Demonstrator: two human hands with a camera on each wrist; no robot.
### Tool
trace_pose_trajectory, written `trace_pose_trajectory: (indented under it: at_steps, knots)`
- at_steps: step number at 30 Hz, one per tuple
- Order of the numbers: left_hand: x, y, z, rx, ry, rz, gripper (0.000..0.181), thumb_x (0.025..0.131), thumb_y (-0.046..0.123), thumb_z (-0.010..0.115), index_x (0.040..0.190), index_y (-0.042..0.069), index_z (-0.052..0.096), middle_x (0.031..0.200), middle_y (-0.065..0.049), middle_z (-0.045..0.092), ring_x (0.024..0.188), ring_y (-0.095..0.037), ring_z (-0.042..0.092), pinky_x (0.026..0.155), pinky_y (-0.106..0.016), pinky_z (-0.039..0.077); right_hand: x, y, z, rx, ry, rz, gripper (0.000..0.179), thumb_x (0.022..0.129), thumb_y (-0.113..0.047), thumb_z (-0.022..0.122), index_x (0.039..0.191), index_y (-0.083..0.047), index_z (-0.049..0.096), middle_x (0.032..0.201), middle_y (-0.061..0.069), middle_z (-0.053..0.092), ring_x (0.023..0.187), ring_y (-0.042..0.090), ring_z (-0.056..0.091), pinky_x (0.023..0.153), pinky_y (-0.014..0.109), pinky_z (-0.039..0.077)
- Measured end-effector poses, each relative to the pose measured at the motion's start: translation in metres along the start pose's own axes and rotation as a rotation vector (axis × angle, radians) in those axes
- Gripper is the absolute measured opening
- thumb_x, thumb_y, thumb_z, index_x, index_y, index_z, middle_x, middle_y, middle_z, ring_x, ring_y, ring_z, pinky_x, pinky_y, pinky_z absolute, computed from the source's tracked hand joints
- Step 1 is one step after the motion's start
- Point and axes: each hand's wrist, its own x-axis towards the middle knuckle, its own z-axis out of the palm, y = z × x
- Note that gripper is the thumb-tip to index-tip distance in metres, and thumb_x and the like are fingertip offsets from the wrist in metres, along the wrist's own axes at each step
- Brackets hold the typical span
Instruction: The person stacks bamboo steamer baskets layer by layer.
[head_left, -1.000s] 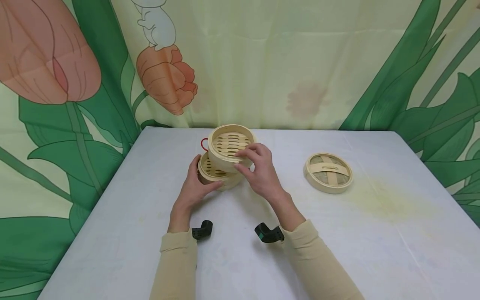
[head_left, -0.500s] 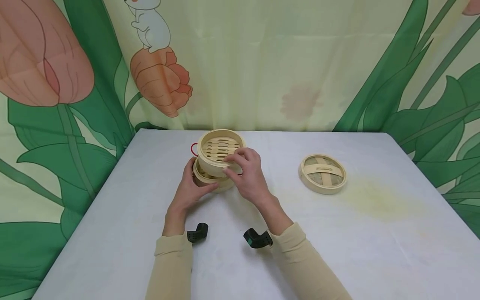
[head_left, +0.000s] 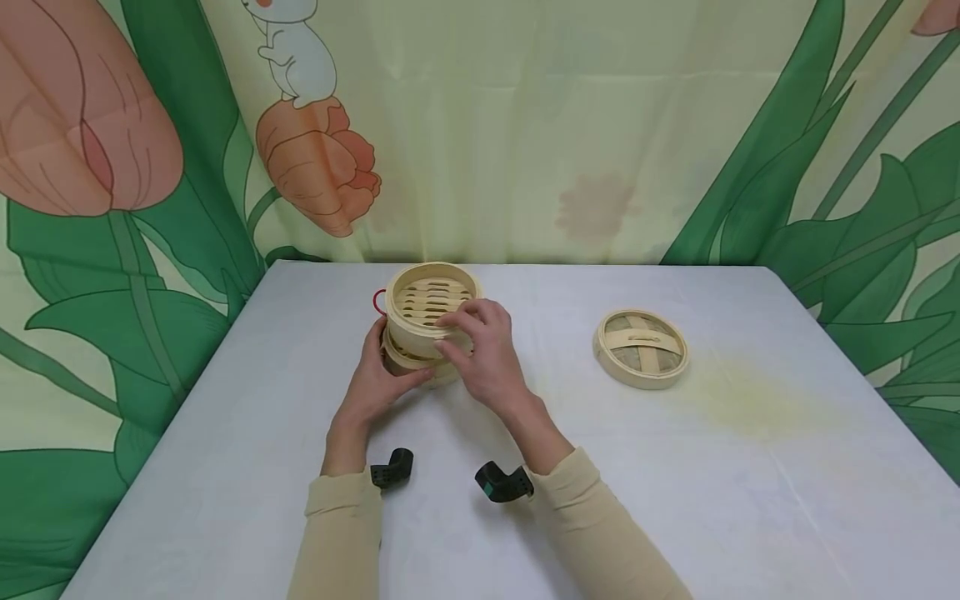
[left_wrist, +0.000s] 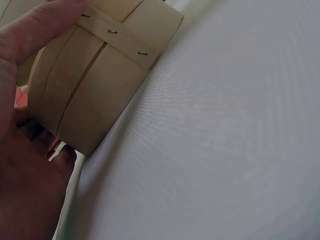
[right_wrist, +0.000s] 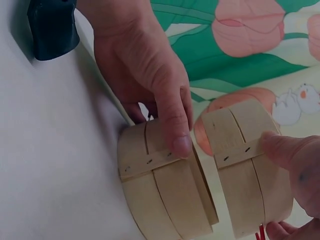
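A small round bamboo steamer basket (head_left: pixel 414 336) with a slatted floor is held by my right hand (head_left: pixel 487 357), thumb outside its wall and fingers over the rim. Below it, a second bamboo steamer basket (left_wrist: pixel 100 80) stands on the table. My left hand (head_left: pixel 377 382) grips that lower basket around its side, thumb at the front. In the right wrist view, a narrow gap separates the upper basket (right_wrist: pixel 240 185) from the lower basket (right_wrist: pixel 167 195). A red loop (head_left: pixel 378 302) sticks out at the left of the upper basket. Most of the lower basket's inside is hidden.
A round bamboo steamer lid (head_left: pixel 642 348) with a crossed strap lies to the right on the white-covered table (head_left: pixel 675 483). Behind the table hangs a curtain (head_left: pixel 480 150) printed with plants. A black wrist camera (head_left: pixel 504 482) sits at each cuff.
The right hand has brought the upper basket slightly left and lower, more over the lower basket. The left hand keeps its hold. The whole head view has shifted a little.
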Motion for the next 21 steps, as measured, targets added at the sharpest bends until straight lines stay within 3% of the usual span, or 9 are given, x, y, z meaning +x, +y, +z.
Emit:
trace_pose_trajectory:
  at_steps: [21]
  knots:
    - [-0.001,0.002,-0.001,0.008,0.005,-0.047,0.124,0.076,0.029,0.091,0.162,0.012,0.005,0.164,-0.013,0.017,0.15,-0.029,0.017,0.119,-0.051,0.015,-0.004,-0.005,0.013,-0.021,-0.035,0.069,0.019,0.087,-0.01,0.08,0.104,-0.005,0.074,0.109,0.012,0.055,0.118,0.036,0.045,0.109,0.053,0.027]
